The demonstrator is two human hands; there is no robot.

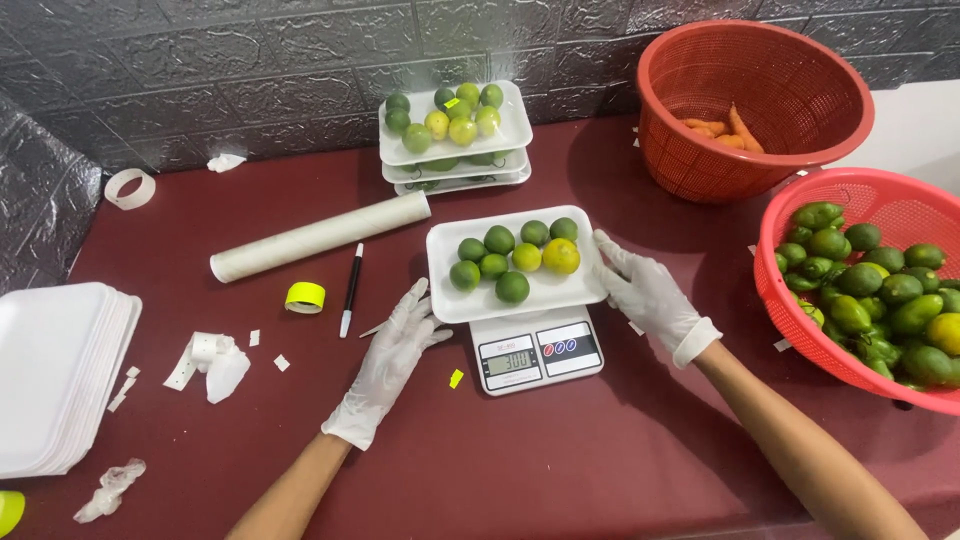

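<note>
A white foam tray [448, 292] rests on a small digital kitchen scale [536, 349] on the dark red table. It holds several green limes [499, 239] and one yellow lime [561, 256]. My left hand [392, 355], in a white glove, lies flat on the table with its fingertips at the tray's left front corner. Also gloved, my right hand [648, 291] touches the tray's right edge. Neither hand holds anything.
Three stacked trays of limes [455, 125] stand behind the scale. A red basket of limes [878, 290] sits at the right, another red basket [752, 100] with carrots behind it. At the left lie a cardboard tube [320, 235], pen [350, 290], yellow tape roll [305, 296], paper scraps and empty trays [55, 375].
</note>
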